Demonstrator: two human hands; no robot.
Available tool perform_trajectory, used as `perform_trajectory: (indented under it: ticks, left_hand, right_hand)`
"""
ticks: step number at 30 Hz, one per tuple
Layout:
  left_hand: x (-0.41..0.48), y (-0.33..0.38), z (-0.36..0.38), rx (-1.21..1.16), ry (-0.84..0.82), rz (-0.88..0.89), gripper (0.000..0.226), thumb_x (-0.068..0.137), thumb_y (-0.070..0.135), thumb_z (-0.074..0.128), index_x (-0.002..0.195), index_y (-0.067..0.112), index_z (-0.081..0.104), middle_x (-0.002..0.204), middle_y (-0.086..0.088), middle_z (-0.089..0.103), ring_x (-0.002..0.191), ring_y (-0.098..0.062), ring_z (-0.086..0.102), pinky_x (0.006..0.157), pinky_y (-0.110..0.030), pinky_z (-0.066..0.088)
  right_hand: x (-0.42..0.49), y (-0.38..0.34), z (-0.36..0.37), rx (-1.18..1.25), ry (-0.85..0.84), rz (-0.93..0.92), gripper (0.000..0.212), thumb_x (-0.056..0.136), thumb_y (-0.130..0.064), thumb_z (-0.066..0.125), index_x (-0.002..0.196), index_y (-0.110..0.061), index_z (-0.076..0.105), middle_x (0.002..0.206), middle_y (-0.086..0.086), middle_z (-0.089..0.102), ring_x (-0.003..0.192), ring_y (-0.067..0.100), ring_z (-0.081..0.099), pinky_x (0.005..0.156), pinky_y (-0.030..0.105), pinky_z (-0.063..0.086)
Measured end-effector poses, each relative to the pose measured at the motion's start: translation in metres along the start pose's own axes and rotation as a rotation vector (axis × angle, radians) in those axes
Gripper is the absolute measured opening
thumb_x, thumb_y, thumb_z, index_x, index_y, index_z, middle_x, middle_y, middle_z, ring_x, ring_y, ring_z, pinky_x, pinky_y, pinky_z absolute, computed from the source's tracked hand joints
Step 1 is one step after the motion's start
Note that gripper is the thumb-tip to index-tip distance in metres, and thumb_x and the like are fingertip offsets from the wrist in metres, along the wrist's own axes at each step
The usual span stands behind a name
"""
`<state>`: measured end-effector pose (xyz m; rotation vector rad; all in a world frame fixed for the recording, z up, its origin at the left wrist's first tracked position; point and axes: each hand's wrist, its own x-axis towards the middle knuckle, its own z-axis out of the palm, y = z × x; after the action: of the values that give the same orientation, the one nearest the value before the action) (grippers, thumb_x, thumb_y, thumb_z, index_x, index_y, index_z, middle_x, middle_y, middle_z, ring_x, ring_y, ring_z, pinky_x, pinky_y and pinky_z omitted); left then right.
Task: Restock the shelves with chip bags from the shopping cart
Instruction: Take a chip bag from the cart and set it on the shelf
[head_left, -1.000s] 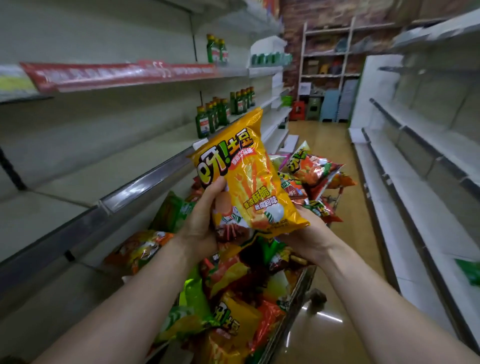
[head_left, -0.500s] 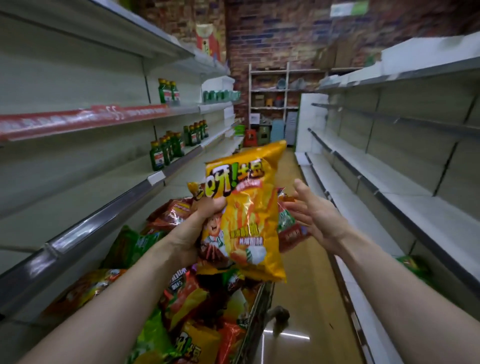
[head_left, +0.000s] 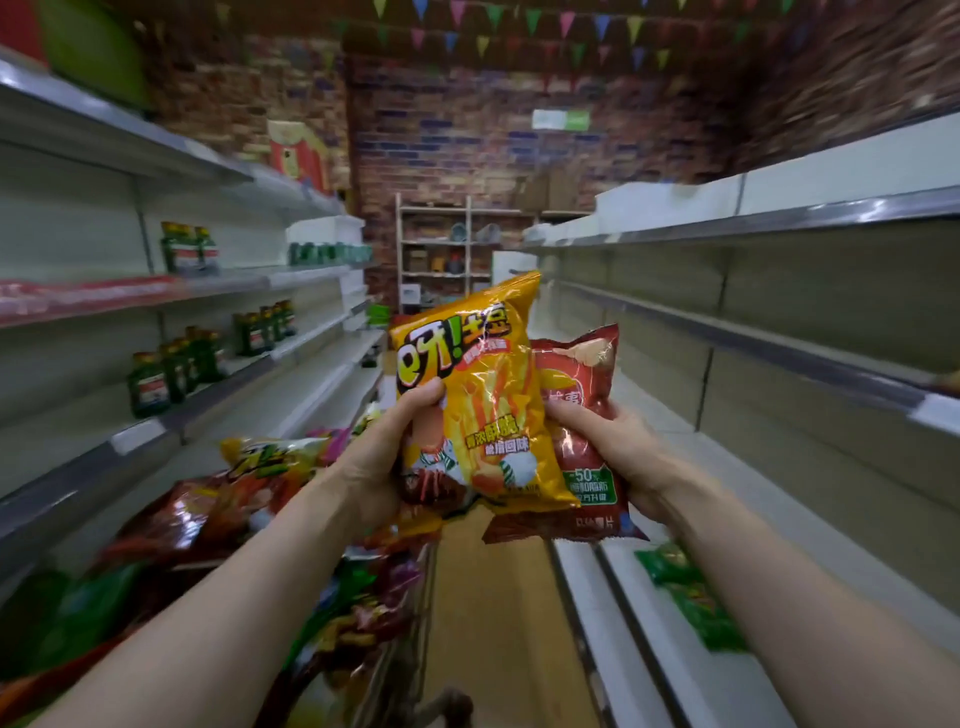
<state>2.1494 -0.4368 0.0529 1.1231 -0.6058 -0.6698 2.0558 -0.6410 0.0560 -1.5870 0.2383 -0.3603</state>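
Note:
My left hand (head_left: 382, 452) grips a yellow chip bag (head_left: 480, 395) upright at chest height in mid-aisle. Just behind and to its right, my right hand (head_left: 618, 457) holds a dark red chip bag (head_left: 582, 415) by its right edge. The two bags overlap, the yellow one in front. Below and to the left stands the shopping cart (head_left: 415, 623), heaped with several more chip bags (head_left: 223, 509) in red, yellow and green. A green chip bag (head_left: 685, 592) lies on the low right shelf (head_left: 649, 649).
Grey shelves (head_left: 260, 410) on the left carry rows of green bottles (head_left: 171, 374). The right-hand shelves (head_left: 779, 343) run alongside the aisle. A brick wall and a wooden rack (head_left: 447, 244) close the far end. The tan floor (head_left: 493, 623) runs between cart and right shelves.
My right hand, open half a second ago, now holds a red bag beside the yellow one. Both hands have risen, and the view has lifted towards the aisle's far end.

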Motion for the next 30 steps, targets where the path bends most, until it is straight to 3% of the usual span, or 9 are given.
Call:
perform_trajectory:
  ticks: [4,7,10,12,14,17,21,26,30]
  left_hand:
    - [0.035,-0.003,0.05,-0.02,-0.113,0.046,0.086,0.016,0.047,0.096,0.092,0.014,0.075,0.092,-0.013,0.075,0.074,-0.026,0.074,0.056,-0.033,0.058]
    - [0.061,-0.01,0.09,-0.034,-0.194,0.019,0.081,0.016,0.047,0.096,0.088,0.015,0.078,0.096,-0.013,0.075,0.077,-0.026,0.074,0.058,-0.034,0.058]
    - [0.085,-0.016,0.125,-0.028,-0.232,-0.026,0.091,0.021,0.051,0.095,0.101,0.014,0.072,0.102,-0.013,0.074,0.081,-0.027,0.073,0.063,-0.036,0.059]
    - [0.097,-0.018,0.145,-0.031,-0.283,-0.044,0.072,0.042,0.05,0.092,0.1,0.013,0.071,0.1,-0.013,0.074,0.08,-0.027,0.073,0.064,-0.037,0.06]
    - [0.108,-0.018,0.164,-0.033,-0.343,-0.056,0.059,0.051,0.049,0.089,0.094,0.012,0.074,0.095,-0.012,0.075,0.076,-0.026,0.073,0.062,-0.036,0.06]
    - [0.125,-0.019,0.19,-0.047,-0.452,-0.08,0.076,0.022,0.047,0.096,0.087,0.013,0.077,0.094,-0.013,0.075,0.075,-0.027,0.073,0.06,-0.036,0.059]
    - [0.146,-0.022,0.22,-0.074,-0.573,-0.115,0.083,0.021,0.047,0.096,0.094,0.013,0.076,0.101,-0.014,0.073,0.08,-0.029,0.073,0.065,-0.038,0.059]
    - [0.156,-0.029,0.255,-0.044,-0.648,-0.179,0.057,0.066,0.05,0.078,0.107,0.012,0.067,0.101,-0.013,0.074,0.078,-0.027,0.073,0.07,-0.038,0.061]
    - [0.154,-0.036,0.283,-0.001,-0.747,-0.247,0.051,0.067,0.047,0.068,0.105,0.012,0.069,0.106,-0.014,0.073,0.084,-0.028,0.072,0.082,-0.042,0.058]
  right_hand:
    - [-0.019,-0.019,-0.059,-0.026,0.189,-0.087,0.045,0.077,-0.03,0.078,0.114,-0.015,0.057,0.091,0.01,0.075,0.073,0.024,0.074,0.065,0.036,0.061]
    - [-0.035,-0.034,-0.099,-0.085,0.313,-0.129,0.047,0.08,-0.032,0.076,0.117,-0.014,0.054,0.094,0.01,0.073,0.064,0.016,0.073,0.052,0.025,0.056]
    - [-0.048,-0.045,-0.134,-0.153,0.419,-0.153,0.056,0.077,-0.039,0.078,0.122,-0.015,0.053,0.1,0.01,0.073,0.076,0.022,0.074,0.068,0.035,0.061]
    - [-0.057,-0.051,-0.154,-0.182,0.48,-0.162,0.059,0.074,-0.042,0.079,0.121,-0.017,0.055,0.1,0.009,0.074,0.08,0.026,0.074,0.077,0.044,0.06]
    - [-0.066,-0.057,-0.169,-0.195,0.538,-0.176,0.055,0.075,-0.041,0.079,0.119,-0.017,0.056,0.098,0.009,0.074,0.08,0.026,0.074,0.078,0.044,0.06]
    - [-0.081,-0.064,-0.187,-0.209,0.636,-0.201,0.052,0.074,-0.04,0.08,0.115,-0.018,0.057,0.098,0.009,0.074,0.08,0.027,0.074,0.08,0.047,0.059]
    - [-0.104,-0.072,-0.206,-0.208,0.76,-0.214,0.043,0.075,-0.039,0.079,0.109,-0.022,0.058,0.095,0.008,0.075,0.078,0.026,0.074,0.077,0.043,0.06]
    - [-0.132,-0.077,-0.22,-0.16,0.909,-0.176,0.054,0.076,-0.038,0.08,0.118,-0.017,0.054,0.097,0.01,0.074,0.077,0.026,0.074,0.073,0.041,0.06]
    - [-0.163,-0.078,-0.224,-0.144,1.027,-0.137,0.056,0.076,-0.036,0.08,0.119,-0.013,0.053,0.093,0.012,0.075,0.076,0.028,0.074,0.072,0.042,0.06]
